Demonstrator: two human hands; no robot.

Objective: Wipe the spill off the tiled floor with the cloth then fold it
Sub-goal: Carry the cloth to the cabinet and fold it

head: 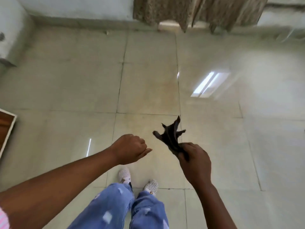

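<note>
A small dark cloth (170,135) hangs bunched in the air above the pale tiled floor (79,83), its ragged corners sticking up and out. My right hand (194,161) grips its lower end. To its left, my left hand (130,148) is closed in a loose fist with nothing in it, a short gap from the cloth. A faint brownish smear (165,86) shows on the tile ahead, near a grout line; whether it is wet I cannot tell.
My legs in blue jeans (130,207) and patterned slippers (125,176) stand below the hands. A patterned curtain (196,12) hangs at the far wall. A wooden-framed piece (6,128) juts in at the left edge. A bright window reflection (209,85) glares on the right tiles.
</note>
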